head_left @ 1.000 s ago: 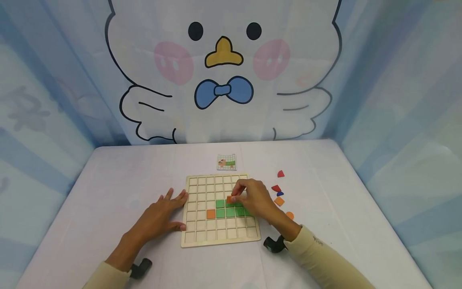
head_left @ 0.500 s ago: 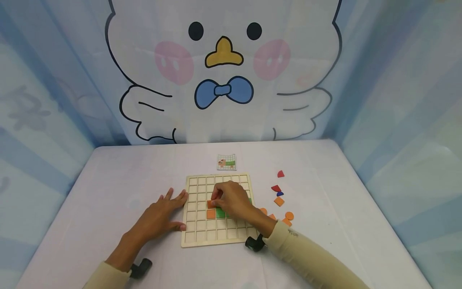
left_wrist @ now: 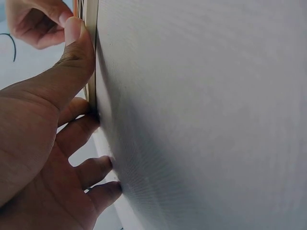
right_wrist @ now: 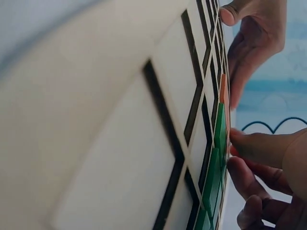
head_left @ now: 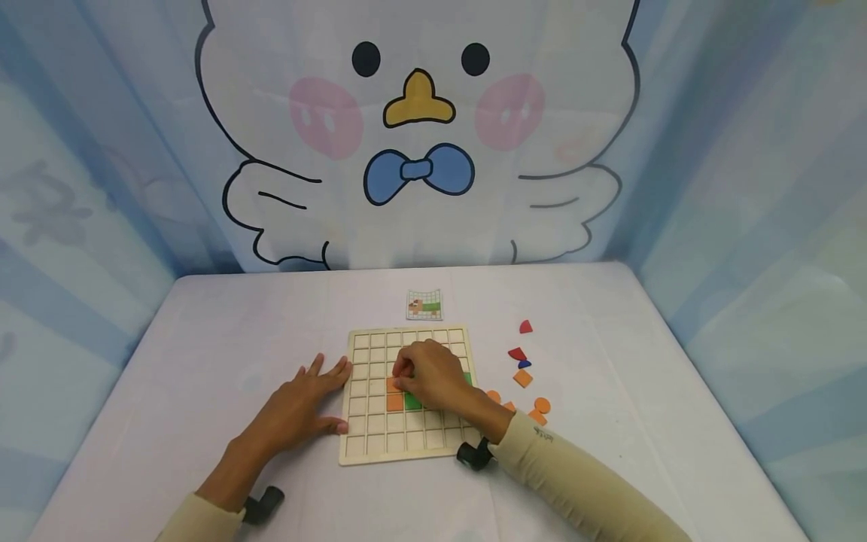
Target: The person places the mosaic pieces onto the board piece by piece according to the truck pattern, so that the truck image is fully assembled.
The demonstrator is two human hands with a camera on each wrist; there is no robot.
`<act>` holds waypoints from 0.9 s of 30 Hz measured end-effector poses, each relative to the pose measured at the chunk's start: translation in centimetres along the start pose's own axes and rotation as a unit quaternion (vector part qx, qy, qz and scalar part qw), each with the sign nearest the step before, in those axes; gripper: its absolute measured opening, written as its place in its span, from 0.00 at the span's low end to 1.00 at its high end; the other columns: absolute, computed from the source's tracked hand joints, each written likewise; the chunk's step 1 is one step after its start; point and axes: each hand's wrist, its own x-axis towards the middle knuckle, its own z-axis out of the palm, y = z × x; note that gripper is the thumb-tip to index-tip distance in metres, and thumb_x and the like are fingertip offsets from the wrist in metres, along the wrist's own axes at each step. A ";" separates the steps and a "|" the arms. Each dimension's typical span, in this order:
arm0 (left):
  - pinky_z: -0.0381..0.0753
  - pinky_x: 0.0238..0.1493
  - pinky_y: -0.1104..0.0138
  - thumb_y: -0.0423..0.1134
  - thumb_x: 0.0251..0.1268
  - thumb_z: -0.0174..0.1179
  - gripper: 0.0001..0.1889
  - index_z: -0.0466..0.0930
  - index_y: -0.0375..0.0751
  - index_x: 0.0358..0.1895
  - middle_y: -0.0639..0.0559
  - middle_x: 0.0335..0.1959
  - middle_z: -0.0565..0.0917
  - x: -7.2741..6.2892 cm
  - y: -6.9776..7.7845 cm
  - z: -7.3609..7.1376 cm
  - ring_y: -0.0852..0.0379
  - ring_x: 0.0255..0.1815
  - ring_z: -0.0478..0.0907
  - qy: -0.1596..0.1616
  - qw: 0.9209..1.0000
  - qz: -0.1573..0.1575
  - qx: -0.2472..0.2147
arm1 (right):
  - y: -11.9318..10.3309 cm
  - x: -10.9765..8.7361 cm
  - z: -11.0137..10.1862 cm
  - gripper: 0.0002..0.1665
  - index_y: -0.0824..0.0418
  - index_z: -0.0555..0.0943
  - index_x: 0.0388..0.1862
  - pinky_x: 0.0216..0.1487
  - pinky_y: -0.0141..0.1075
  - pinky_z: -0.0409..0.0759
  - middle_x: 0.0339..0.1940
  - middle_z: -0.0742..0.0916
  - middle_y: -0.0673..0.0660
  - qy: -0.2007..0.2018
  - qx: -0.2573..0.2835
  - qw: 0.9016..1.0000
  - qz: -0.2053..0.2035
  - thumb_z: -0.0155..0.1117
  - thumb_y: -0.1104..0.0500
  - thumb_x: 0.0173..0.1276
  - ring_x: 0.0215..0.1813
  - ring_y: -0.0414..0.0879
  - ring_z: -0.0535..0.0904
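A light wooden grid board (head_left: 375, 449) lies on the table. On its left edge rests my left hand (head_left: 298, 403), fingers spread and thumb against the side, as the left wrist view (left_wrist: 53, 124) also shows. My right hand (head_left: 433, 374) is over the middle of the board, thumb and fingertips at an orange square tile (head_left: 391, 385) in a grid cell. Directly below that tile sits another orange square tile (head_left: 395, 403), with a green square tile (head_left: 412, 401) to its right. The right hand covers most of the other green tiles; some show edge-on in the right wrist view (right_wrist: 211, 184).
A small picture card (head_left: 424, 305) with a grid pattern lies beyond the board. To the right are red pieces (head_left: 518, 353), a blue piece (head_left: 524, 364), an orange square (head_left: 522, 378) and several orange pieces (head_left: 542, 405). A printed curtain (head_left: 420, 226) stands behind the table.
My right hand has moved left across the board with the orange square tile, which now lies flat in a cell above the other orange one. The left hand has stayed in place.
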 end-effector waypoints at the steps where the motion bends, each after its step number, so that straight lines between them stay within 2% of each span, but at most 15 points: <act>1: 0.68 0.70 0.26 0.55 0.51 0.80 0.54 0.65 0.45 0.82 0.46 0.84 0.65 0.0 0.0 0.0 0.23 0.83 0.56 -0.001 1.000 -0.001 -0.002 | 0.1 -0.1 -0.1 0.07 0.47 0.88 0.33 0.37 0.33 0.75 0.31 0.86 0.42 0.002 0.005 1.000 -0.003 0.81 0.53 0.65 0.39 0.39 0.76; 6: 0.69 0.70 0.26 0.55 0.51 0.80 0.54 0.65 0.44 0.82 0.44 0.83 0.66 -0.1 0.0 0.0 0.22 0.82 0.58 0.003 1.000 0.006 0.003 | 1.0 -1.0 -1.2 0.07 0.50 0.89 0.36 0.46 0.38 0.77 0.30 0.86 0.43 0.016 0.045 0.999 -0.006 0.82 0.55 0.65 0.43 0.43 0.79; 10: 0.73 0.67 0.26 0.56 0.51 0.80 0.54 0.66 0.43 0.82 0.43 0.82 0.67 -0.1 -0.2 0.1 0.17 0.78 0.62 0.013 1.000 0.015 0.012 | 2.2 -1.7 -2.6 0.07 0.51 0.89 0.39 0.52 0.42 0.76 0.30 0.85 0.42 0.026 0.070 0.997 0.015 0.81 0.57 0.65 0.44 0.44 0.80; 13: 0.74 0.66 0.26 0.56 0.51 0.80 0.54 0.66 0.43 0.82 0.43 0.82 0.67 -0.1 -0.3 0.1 0.16 0.77 0.62 0.014 1.000 0.017 0.013 | 3.4 -2.5 -3.8 0.08 0.50 0.89 0.39 0.50 0.40 0.75 0.31 0.85 0.42 0.035 0.076 0.996 0.037 0.81 0.59 0.65 0.43 0.43 0.79; 19: 0.73 0.66 0.26 0.56 0.52 0.79 0.53 0.66 0.43 0.82 0.43 0.83 0.67 0.0 -0.4 0.1 0.15 0.77 0.62 0.011 1.000 0.017 0.012 | 6.3 -4.2 -6.4 0.10 0.51 0.90 0.41 0.35 0.35 0.73 0.33 0.87 0.44 0.049 0.060 0.993 0.087 0.82 0.60 0.64 0.34 0.45 0.75; 23: 0.73 0.66 0.26 0.57 0.52 0.79 0.53 0.66 0.44 0.82 0.43 0.83 0.66 0.0 -0.4 0.1 0.15 0.77 0.62 0.010 1.000 0.017 0.014 | 8.6 -5.4 -7.7 0.10 0.52 0.90 0.42 0.37 0.34 0.75 0.34 0.88 0.46 0.060 0.042 0.991 0.115 0.81 0.61 0.64 0.36 0.45 0.76; 27: 0.73 0.66 0.26 0.57 0.52 0.79 0.54 0.65 0.44 0.82 0.43 0.83 0.66 0.0 -0.4 0.2 0.16 0.78 0.62 0.008 1.000 0.015 0.015 | 10.6 -6.6 -8.8 0.09 0.52 0.90 0.43 0.35 0.34 0.75 0.34 0.87 0.49 0.063 0.025 0.987 0.147 0.80 0.61 0.65 0.35 0.46 0.76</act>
